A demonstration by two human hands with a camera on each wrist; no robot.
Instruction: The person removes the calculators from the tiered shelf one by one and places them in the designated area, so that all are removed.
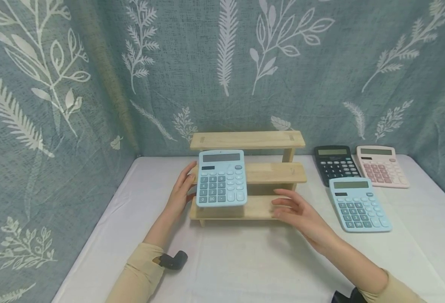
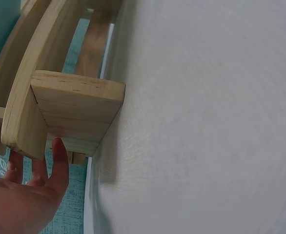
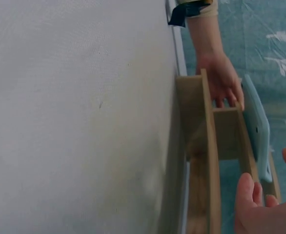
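A light blue calculator (image 1: 223,179) leans upright on a three-tier wooden rack (image 1: 275,172), toward its left side; in the right wrist view the calculator (image 3: 256,129) shows edge-on. My left hand (image 1: 178,191) is at the rack's left end, fingertips by the end of the middle shelf and close to the calculator's left edge. From below, the left wrist view has the left hand (image 2: 30,190) with fingers extended beside the rack's end (image 2: 79,105). Near the right end of the lowest shelf my right hand (image 1: 298,216) hovers with loosely bent fingers, holding nothing.
To the right on the white tabletop (image 1: 245,265) lie a black calculator (image 1: 334,164), a pink calculator (image 1: 383,168) and a second light blue calculator (image 1: 360,206), partly overlapping. A teal leaf-patterned curtain (image 1: 192,75) hangs behind and along the sides.
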